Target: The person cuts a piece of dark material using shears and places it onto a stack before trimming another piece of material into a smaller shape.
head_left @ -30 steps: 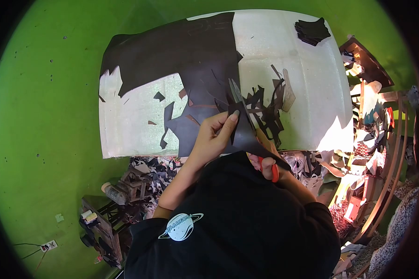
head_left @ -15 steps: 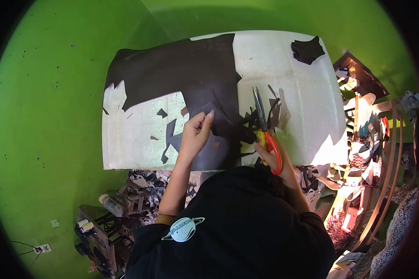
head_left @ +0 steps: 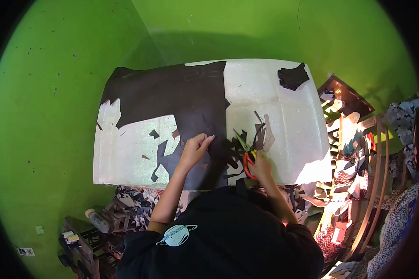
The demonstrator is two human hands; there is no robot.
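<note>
Scissors (head_left: 243, 143) sit in the right hand (head_left: 262, 166), blades parted; the left hand (head_left: 195, 151) pinches narrowly over the dark sheet (head_left: 167, 95), its hold unclear. Best keep those fingers off the blades' line.

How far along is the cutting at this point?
Partway, it seems. Dark pieces sit piled in the far right corner, and scraps lie about. The right hand holds scissors; what the left hand grips is unclear. A large stretch of dark sheet is left.
</note>
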